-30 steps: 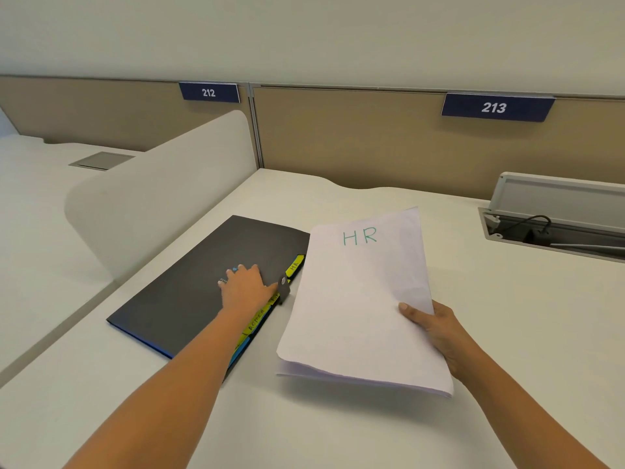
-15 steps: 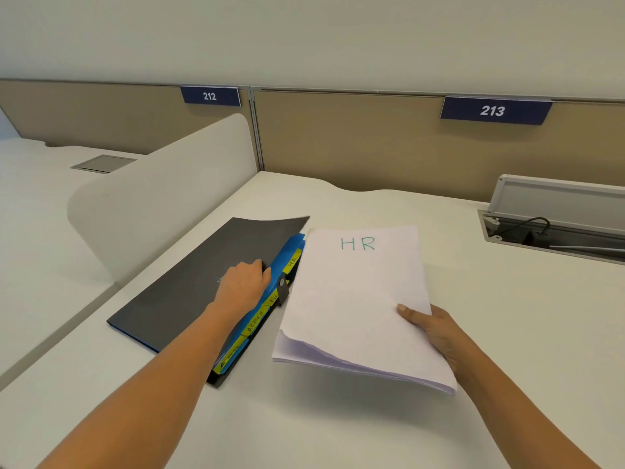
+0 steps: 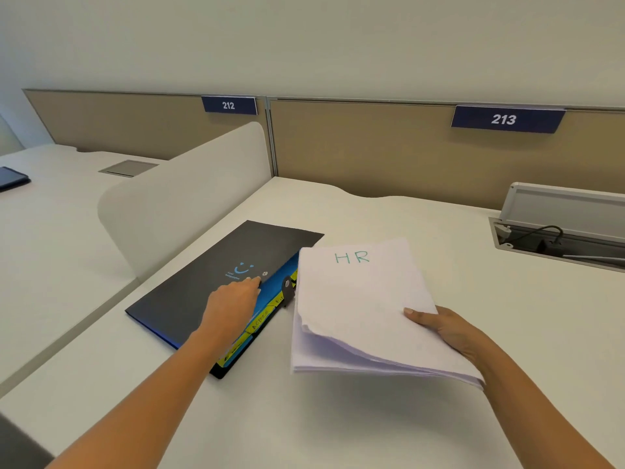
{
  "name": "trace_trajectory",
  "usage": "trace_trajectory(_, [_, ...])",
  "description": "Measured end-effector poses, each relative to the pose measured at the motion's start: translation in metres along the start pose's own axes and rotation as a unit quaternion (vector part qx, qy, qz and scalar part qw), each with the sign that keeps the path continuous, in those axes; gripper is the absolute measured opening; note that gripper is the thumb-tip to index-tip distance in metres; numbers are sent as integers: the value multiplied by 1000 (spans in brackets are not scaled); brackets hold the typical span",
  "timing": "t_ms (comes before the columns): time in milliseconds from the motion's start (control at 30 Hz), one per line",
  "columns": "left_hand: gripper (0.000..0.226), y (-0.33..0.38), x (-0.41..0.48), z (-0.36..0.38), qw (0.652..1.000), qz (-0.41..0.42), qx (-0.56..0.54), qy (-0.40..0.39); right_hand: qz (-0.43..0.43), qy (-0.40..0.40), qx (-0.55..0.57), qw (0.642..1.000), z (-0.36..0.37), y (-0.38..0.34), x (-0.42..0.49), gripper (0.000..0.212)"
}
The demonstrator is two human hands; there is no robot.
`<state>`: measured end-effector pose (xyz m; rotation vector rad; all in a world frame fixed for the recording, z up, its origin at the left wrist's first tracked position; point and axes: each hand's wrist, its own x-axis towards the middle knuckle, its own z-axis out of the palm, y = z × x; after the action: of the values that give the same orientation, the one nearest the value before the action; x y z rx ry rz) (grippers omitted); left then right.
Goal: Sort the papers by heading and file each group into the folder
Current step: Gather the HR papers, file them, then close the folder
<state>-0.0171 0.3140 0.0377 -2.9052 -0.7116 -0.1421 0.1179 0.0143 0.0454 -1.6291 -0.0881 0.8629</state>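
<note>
Looks like the left hand [image 3: 233, 301] slid back on the folder [image 3: 189, 299], so its blue smiley print shows now. Fingertips sit at the matte black cover's edge, can't tell if they're pinching it. Yellow tabs [image 3: 258, 324] peek out, writing unreadable. Right hand [image 3: 446, 328] grips the fanned HR papers [image 3: 358, 309] just beside the folder, thumb on top, fingers hidden underneath.

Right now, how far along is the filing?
Done: the HR stack looks sorted, held in the right hand. In hand: the left hand lifts the cover edge of the folder, exposing yellow tabs. Left: the stack is not yet inside; whether other groups are filed cannot be seen.
</note>
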Motion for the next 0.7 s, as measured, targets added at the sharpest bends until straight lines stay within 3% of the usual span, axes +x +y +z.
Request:
trace_trajectory(300, [40, -20, 12, -20, 998, 1, -22, 52, -4, -68, -100, 993, 12, -26, 1, 20])
trace_trajectory(400, [44, -22, 14, -26, 998, 17, -9, 56, -11, -67, -67, 995, 33, -36, 5, 24])
trace_trajectory(533, [46, -24, 14, -29, 997, 28, -30, 67, -9, -65, 0, 998, 69, -43, 6, 12])
trace_trajectory(700, [39, -23, 14, -32, 996, 14, -69, 49, -36, -3, 52, 998, 110, -35, 15, 34])
